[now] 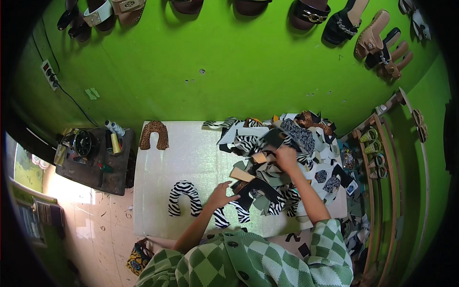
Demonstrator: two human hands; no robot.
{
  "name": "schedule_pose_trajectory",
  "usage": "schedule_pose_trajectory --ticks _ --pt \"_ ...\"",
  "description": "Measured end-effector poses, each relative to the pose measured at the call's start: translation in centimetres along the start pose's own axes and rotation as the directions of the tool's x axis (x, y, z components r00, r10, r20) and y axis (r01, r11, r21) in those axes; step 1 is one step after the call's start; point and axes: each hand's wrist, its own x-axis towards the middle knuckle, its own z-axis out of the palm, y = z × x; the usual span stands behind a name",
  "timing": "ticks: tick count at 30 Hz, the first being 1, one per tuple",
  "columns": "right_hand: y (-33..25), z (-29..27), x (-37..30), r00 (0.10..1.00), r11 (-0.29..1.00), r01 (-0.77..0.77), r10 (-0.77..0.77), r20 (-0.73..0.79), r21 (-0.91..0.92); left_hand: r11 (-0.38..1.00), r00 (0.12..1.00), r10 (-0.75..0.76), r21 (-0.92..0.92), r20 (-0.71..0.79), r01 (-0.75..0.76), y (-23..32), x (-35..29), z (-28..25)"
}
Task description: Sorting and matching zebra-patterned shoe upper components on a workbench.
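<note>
My left hand [221, 195] rests with fingers apart at the left edge of the scrap pile, its fingertips by a black U-shaped cutout [256, 188]. My right hand [285, 157] reaches into the pile of cut material scraps [308, 136], its fingers closed on a dark scrap [273, 139]; the fingertips are partly hidden. A zebra-print U-shaped cutout [185, 196] lies flat to the left of my left hand. Another zebra-print piece [222, 218] sits just below that hand. A leopard-print U-shaped cutout [154, 134] lies at the table's far left corner.
The white table [162, 165] stands against a green wall with sandals [342, 24] hung on it. At left is a dark sewing table [91, 167] with thread cones [115, 142]. A wooden rack [375, 191] stands at right, above more scraps on the floor.
</note>
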Motion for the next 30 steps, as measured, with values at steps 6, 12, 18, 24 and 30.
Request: schedule_pose_trajectory --ticks 6,12,18,24,30 --pt "8.5 -8.8 -1.0 0.867 0.952 -0.047 0.189 -0.461 0.301 0.982 0.998 0.058 0.182 -0.027 -0.052 2.9 1.7 2.9" --pt "12.2 -14.7 -3.4 0.736 0.942 -0.165 0.315 -0.6 0.292 0.985 0.999 -0.033 0.166 -0.028 0.037 6.5 6.5 0.9" --pt "14.1 -18.9 -3.5 0.615 0.954 -0.165 0.297 -0.731 0.249 0.966 0.883 0.235 0.2 -0.407 -0.165 6.0 14.8 -5.8" --pt "14.9 -20.0 -2.4 0.557 0.945 -0.247 0.318 -0.767 0.213 0.914 0.681 0.401 0.321 -0.613 -0.249 15.3 20.4 -14.0" --pt "13.8 -10.9 2.7 0.806 0.978 -0.2 0.13 -0.577 -0.059 0.872 0.7 0.438 0.457 -0.565 -0.177 14.9 22.3 -11.3"
